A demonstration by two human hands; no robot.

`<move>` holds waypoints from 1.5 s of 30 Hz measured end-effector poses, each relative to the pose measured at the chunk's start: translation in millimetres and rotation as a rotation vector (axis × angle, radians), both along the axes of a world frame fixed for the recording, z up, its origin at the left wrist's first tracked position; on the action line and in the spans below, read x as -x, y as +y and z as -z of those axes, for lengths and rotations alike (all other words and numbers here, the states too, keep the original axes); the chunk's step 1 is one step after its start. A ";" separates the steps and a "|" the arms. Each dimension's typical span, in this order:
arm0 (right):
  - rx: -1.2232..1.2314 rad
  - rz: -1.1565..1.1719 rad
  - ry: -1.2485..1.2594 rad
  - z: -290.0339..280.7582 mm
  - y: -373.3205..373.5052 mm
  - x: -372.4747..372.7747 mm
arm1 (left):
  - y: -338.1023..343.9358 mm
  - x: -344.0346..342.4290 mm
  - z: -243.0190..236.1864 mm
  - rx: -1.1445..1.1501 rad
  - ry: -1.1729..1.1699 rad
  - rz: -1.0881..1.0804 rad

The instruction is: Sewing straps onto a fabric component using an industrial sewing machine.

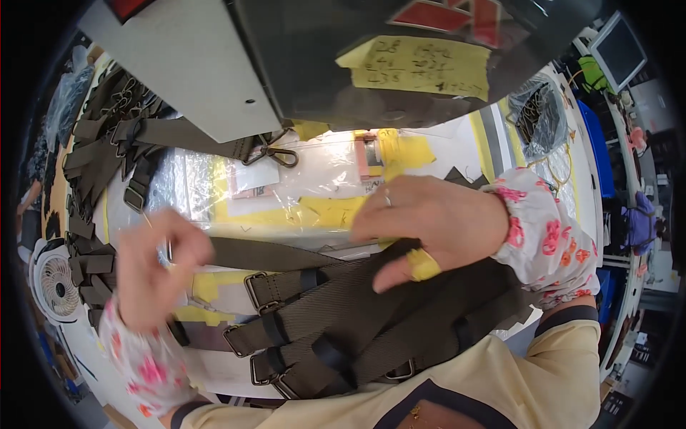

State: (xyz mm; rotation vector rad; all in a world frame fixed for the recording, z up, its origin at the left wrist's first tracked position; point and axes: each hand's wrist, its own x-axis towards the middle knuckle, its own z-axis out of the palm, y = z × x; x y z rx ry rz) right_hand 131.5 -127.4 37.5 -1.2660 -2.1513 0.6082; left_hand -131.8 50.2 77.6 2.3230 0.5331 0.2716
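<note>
A pile of dark olive webbing straps (pixel 371 314) with rectangular metal buckles (pixel 263 293) and black loops lies across the table in front of me. Over its upper part is my right hand (pixel 436 218), palm down, thumb spread away and the fingers reaching left; yellow tape wraps the thumb. Smeared by motion, my left hand (pixel 157 261) is raised left of the pile with its fingers curled together. Something small and shiny shows between those fingers, too blurred to name. A single strap (pixel 268 256) runs from beside the left hand toward the pile.
A dark machine head (pixel 314 71) with a yellow handwritten tape label overhangs the table. Beneath it, a strap ends in a metal snap hook (pixel 275 154). More straps (pixel 93 157) heap at the left, above a white fan (pixel 58 282). A plastic bag (pixel 536 118) holds metal pieces.
</note>
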 end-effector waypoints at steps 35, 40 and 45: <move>0.075 0.494 0.020 39.5 -11.8 -26.2 | 132.9 -78.1 122.7 -0.847 0.121 0.328; 0.087 0.434 0.149 41.5 -21.9 -37.5 | 118.8 -75.4 119.8 -0.973 0.088 0.258; -0.049 0.839 -0.370 6.0 -54.0 -100.3 | 3.3 -81.4 23.7 -0.659 0.267 0.182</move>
